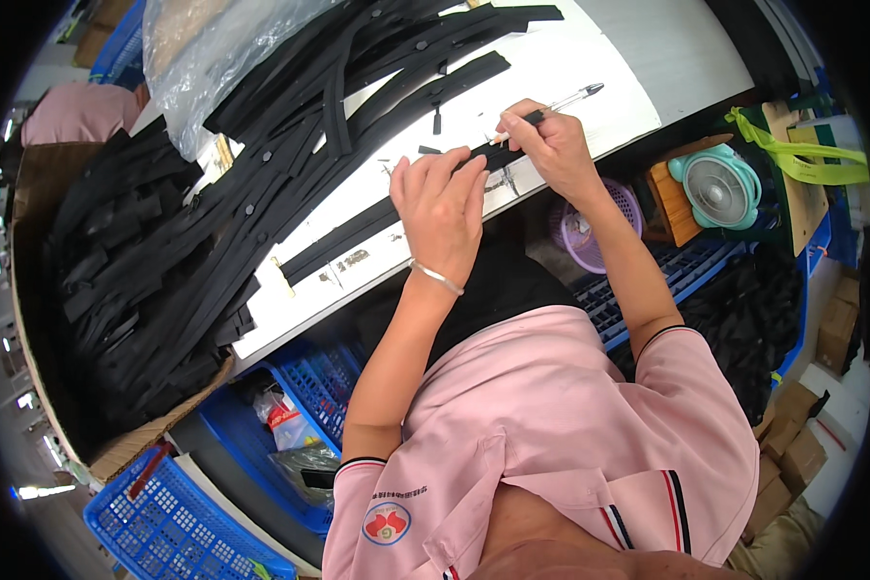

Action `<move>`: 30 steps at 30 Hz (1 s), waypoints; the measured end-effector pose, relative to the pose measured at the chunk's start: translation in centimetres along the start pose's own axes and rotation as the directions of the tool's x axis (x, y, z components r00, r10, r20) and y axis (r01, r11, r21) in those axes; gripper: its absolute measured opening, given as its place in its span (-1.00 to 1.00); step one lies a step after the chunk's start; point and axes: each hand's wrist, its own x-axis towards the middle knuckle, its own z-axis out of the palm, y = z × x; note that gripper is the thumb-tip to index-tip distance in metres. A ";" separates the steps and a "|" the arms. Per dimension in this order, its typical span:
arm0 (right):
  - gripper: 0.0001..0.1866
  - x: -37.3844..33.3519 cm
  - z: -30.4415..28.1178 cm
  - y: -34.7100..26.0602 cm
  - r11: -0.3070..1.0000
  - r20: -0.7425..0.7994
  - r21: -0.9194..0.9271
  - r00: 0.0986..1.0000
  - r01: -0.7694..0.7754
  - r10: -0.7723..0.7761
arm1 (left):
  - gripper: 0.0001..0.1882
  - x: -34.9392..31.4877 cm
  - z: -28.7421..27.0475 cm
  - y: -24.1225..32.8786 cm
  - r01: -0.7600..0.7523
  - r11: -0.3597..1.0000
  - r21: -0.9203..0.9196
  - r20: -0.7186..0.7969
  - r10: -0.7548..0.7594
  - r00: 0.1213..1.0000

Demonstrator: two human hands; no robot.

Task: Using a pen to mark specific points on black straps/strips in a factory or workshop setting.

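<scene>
My right hand [554, 145] is closed around a slim pen [575, 98] with a clear barrel and dark parts, over the white work surface [609, 82]. The pen's lower end is partly hidden by my fingers. Beside it my left hand [439, 198] lies with its fingers stretched out, pressing on a long black fabric strip [343, 232] along the near edge. A small black piece [437, 118] lies just beyond my hands. Many more black strips [280, 159], some with round dark studs, are heaped to the left and far side.
A cardboard box [43, 184] full of black strips stands at the left, with clear plastic [188, 72] behind. Below are blue baskets [179, 512]. At the right are a purple basket [617, 227], a teal fan [720, 188] and cartons [793, 435]. Another person's pink clothing [82, 114] shows far left.
</scene>
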 end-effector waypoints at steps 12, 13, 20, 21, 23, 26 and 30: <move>-0.76 -0.2 -0.1 -0.6 0.985 0.037 -0.158 0.997 0.068 -0.063 | -0.86 0.0 2.0 -0.7 0.038 0.999 -0.003 -0.018 -0.038 0.999; -0.76 -0.3 -0.2 -0.6 0.985 0.036 -0.159 0.997 0.067 -0.062 | -0.86 0.0 2.1 -0.7 0.037 0.999 -0.004 -0.016 -0.037 0.999; -0.76 -0.2 -1.0 0.0 0.991 0.160 -0.123 0.987 0.044 -0.024 | -0.85 0.0 2.1 -0.9 0.038 0.999 -0.026 -0.039 -0.039 0.998; -0.76 -0.1 -0.6 -0.2 0.991 0.166 -0.120 0.985 0.065 -0.044 | -0.85 -0.1 2.0 -1.2 0.044 0.999 -0.026 -0.050 -0.045 0.998; -0.76 -0.2 -0.7 -0.3 0.993 0.181 -0.117 0.984 0.030 -0.009 | -0.85 -0.2 2.2 -1.1 0.045 0.999 -0.026 -0.064 -0.046 0.997; -0.81 -0.6 -1.2 0.2 0.990 0.137 0.076 0.985 -0.119 0.108 | -0.84 -0.1 1.9 -1.2 0.019 0.997 -0.072 -0.053 -0.022 0.998; -0.83 -0.5 -1.3 -0.6 0.989 0.099 0.102 0.990 -0.110 0.100 | -0.84 -0.6 -1.8 -2.4 0.067 0.998 -0.017 -0.174 -0.069 0.982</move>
